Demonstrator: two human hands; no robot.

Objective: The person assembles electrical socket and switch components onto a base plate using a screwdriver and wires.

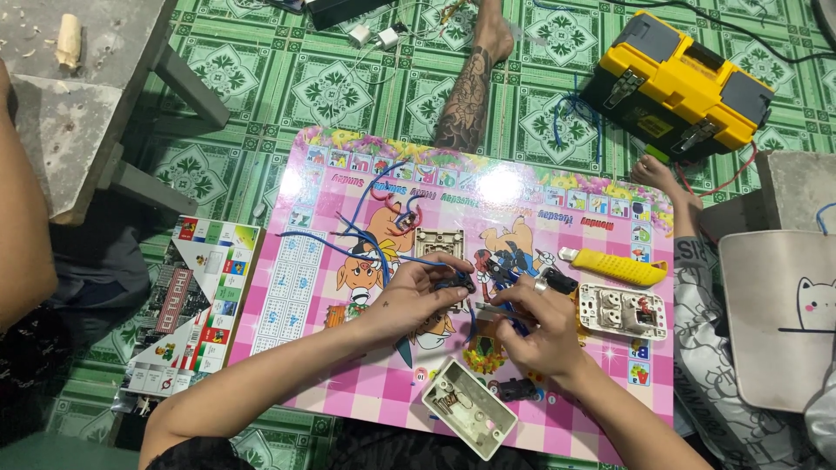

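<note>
A small dark electrical part [459, 283] sits pinched between the fingertips of the left hand [416, 296], lifted just off the pink cartoon board [348, 383] near its middle, so the right hand [544, 335] can reach it. The right hand is closed around a thin metal tool [492, 306] whose tip points at the part; blue wires [366, 239] trail from the part toward the board's far left, kept out of the working spot.

Just beyond the hands, a beige switch plate [438, 243] lies flat. Beside the right hand, toward the board's right edge, 1 white socket module [623, 311] lies with its inner side up, and a yellow utility knife [616, 266] rests above it within easy reach. At the near edge, an open white switch box [470, 407] lies hollow side up.

Off the board, a yellow toolbox [677, 83] stands on the green patterned floor [296, 78] past the far right corner. Another person's tattooed leg [466, 96] stretches beyond the far edge.
</note>
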